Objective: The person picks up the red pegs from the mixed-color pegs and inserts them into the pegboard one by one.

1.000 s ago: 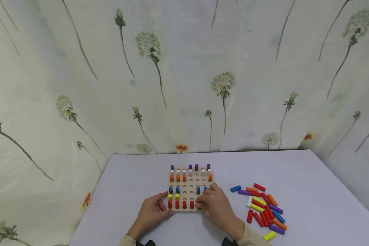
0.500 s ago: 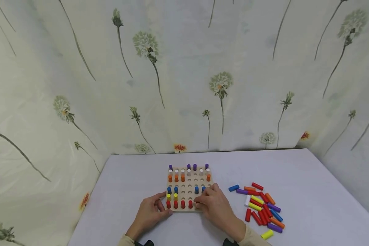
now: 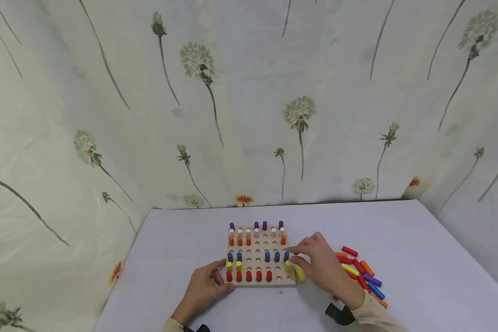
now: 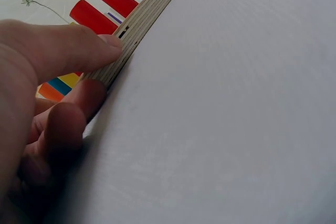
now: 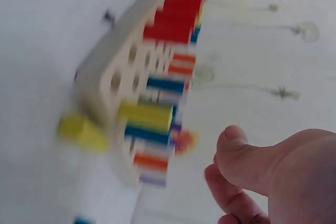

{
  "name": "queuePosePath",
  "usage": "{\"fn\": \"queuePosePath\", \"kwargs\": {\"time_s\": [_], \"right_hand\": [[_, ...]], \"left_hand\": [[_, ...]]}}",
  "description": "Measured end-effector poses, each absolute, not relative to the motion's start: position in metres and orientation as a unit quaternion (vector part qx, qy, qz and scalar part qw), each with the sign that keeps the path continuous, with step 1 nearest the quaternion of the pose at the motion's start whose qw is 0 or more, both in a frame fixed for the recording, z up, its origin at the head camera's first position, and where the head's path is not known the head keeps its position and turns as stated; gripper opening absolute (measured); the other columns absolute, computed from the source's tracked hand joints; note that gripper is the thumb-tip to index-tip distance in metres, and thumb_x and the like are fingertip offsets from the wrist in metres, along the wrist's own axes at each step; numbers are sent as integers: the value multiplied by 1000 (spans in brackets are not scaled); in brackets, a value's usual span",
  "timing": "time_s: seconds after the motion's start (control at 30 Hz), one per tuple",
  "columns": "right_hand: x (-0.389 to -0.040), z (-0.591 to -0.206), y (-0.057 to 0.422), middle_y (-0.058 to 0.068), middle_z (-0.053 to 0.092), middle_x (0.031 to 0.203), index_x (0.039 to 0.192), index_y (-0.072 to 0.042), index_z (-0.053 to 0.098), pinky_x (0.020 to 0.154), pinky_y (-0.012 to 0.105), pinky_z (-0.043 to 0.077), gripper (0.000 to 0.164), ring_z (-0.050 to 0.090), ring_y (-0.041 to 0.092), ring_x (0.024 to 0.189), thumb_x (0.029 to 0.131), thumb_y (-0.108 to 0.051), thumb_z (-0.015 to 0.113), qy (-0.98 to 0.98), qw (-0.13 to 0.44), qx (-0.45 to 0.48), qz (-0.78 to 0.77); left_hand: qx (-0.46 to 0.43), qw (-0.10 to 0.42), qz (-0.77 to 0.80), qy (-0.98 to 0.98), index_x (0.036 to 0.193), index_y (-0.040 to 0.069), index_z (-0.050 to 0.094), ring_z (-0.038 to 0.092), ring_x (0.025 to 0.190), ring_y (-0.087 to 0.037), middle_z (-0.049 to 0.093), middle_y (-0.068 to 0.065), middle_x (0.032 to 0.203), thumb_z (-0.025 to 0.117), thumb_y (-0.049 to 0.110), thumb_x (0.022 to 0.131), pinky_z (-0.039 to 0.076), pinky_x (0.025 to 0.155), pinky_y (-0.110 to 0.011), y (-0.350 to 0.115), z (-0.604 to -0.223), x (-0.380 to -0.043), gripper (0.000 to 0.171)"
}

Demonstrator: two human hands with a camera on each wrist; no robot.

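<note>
One corner of the pegboard, at eight o'clock in head view, gripped by the left hand; at three, the right hand, thumb and finger apart near an upright yellow peg; at four, just outside, a loose yellow peg — easily swept away. In left wrist view, thumb on edge; if slackened, possible skidding. In right wrist view, nothing pinched — if lowered carelessly, perhaps either peg jostled.

Pegboard on table, pegs in it, loose pegs at right, backdrop behind
</note>
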State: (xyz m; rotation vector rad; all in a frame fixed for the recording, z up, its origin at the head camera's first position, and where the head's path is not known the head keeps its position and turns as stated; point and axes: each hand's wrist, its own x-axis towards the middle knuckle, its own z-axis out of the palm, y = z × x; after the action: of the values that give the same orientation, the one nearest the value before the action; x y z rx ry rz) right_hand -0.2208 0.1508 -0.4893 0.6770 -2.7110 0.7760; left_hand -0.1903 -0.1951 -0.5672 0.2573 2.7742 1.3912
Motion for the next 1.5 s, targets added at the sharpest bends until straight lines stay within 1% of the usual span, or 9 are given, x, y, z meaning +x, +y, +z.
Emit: {"fn": "queuePosePath", "kwargs": {"time_s": [0.13,0.23,0.33,0.57,0.77,0.87,1.1,1.33,1.5], "right_hand": [[-236,-482,192,-2,76,95,114,-13,83,72,31,46,29,55,16,88,86,-19,88,-947,135,204,207],[-247,-480,225,9,76,101,118,-6,80,73,40,53,33,63,25,88,89,-18,86,-958,118,180,190],[-256,-483,251,15,75,105,122,-1,76,77,50,57,36,66,30,90,91,-17,83,-966,88,154,186],[-269,-504,277,16,76,107,124,2,74,84,55,59,34,70,32,94,95,-14,78,-970,-4,122,208],[-269,-517,279,15,77,109,114,-3,79,92,61,56,22,71,37,102,93,-4,76,-969,-5,119,216],[-270,-519,278,14,77,109,113,-4,80,92,60,56,20,72,35,100,93,-3,75,-970,-6,118,213],[-271,-519,273,14,74,106,121,-5,77,83,54,58,28,66,24,89,94,-3,73,-973,-29,106,201],[-273,-520,274,14,72,104,124,-5,76,85,56,57,30,65,24,89,96,-1,69,-974,-36,120,191],[-272,-521,275,13,66,97,137,-1,67,76,45,58,41,57,20,79,96,-1,68,-973,-26,124,191]], "left_hand": [[89,8,444,891,142,2,65,50,59,-3,63,11,72,90,36,84,37,53,-20,-195,-566,-190,71],[90,5,442,892,141,2,65,50,58,-2,63,11,71,90,36,84,36,53,-19,-195,-566,-190,71],[91,0,440,893,141,0,65,49,59,-2,63,10,71,90,35,84,36,53,-20,-196,-565,-190,71],[87,-4,433,897,141,2,66,49,59,-3,62,10,71,90,36,84,35,55,-21,-199,-563,-189,71],[71,20,450,890,143,3,65,52,61,-4,64,10,73,90,36,84,39,54,-20,-198,-564,-190,71],[68,25,452,889,143,4,65,52,61,-5,65,9,73,90,36,84,38,54,-20,-197,-565,-190,71],[71,22,453,888,143,4,65,52,61,-5,65,9,74,90,35,84,38,54,-20,-196,-566,-191,70],[72,21,459,885,142,3,65,52,60,-5,64,9,73,90,35,84,38,54,-20,-194,-564,-190,71],[69,22,455,888,142,3,66,51,59,-4,64,9,72,90,34,84,37,53,-20,-195,-564,-191,70]]}}
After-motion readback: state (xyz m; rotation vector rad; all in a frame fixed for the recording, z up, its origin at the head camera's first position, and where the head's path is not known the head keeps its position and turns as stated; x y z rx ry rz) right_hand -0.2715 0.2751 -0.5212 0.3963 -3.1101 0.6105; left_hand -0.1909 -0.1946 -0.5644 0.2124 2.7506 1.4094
